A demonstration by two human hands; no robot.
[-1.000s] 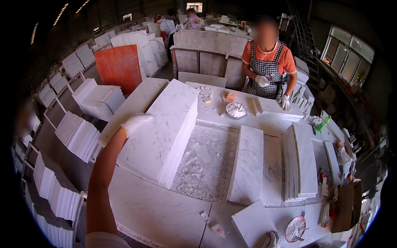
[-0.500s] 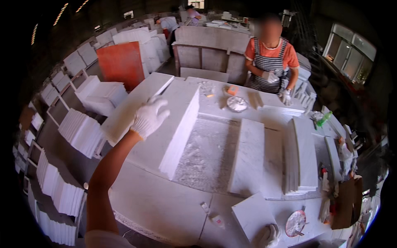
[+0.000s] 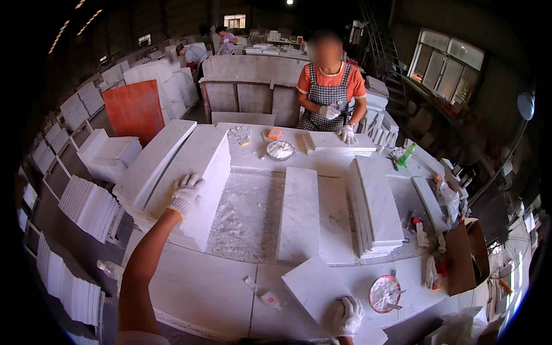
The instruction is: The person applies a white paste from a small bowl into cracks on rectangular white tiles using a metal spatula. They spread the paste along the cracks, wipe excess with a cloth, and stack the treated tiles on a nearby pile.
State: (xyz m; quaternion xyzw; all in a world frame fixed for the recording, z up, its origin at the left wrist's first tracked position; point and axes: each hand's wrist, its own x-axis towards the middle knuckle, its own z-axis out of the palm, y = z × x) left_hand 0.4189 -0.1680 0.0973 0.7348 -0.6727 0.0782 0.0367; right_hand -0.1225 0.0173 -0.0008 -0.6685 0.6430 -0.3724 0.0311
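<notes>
My left hand (image 3: 186, 194), in a white glove, lies flat on top of a tall stack of white marble slabs (image 3: 195, 167) at the left of the work table (image 3: 201, 287). My right hand (image 3: 347, 315), also gloved, rests on a single white slab (image 3: 316, 290) at the table's near edge. A long marble slab (image 3: 299, 213) lies flat in the middle, and a second stack of slabs (image 3: 375, 204) stands to its right.
A person in an orange shirt and checked apron (image 3: 329, 92) stands across the table, one gloved hand on a slab (image 3: 336, 142). Two round dishes (image 3: 280, 150) (image 3: 384, 293), a green bottle (image 3: 406, 154), a brown box (image 3: 466, 261) and small tubes sit about. Slab piles (image 3: 86, 201) line the floor at left.
My left hand has come down from the stack's far left edge to lie flat on its top, nearer me. The view has tilted down, bringing my right hand into sight.
</notes>
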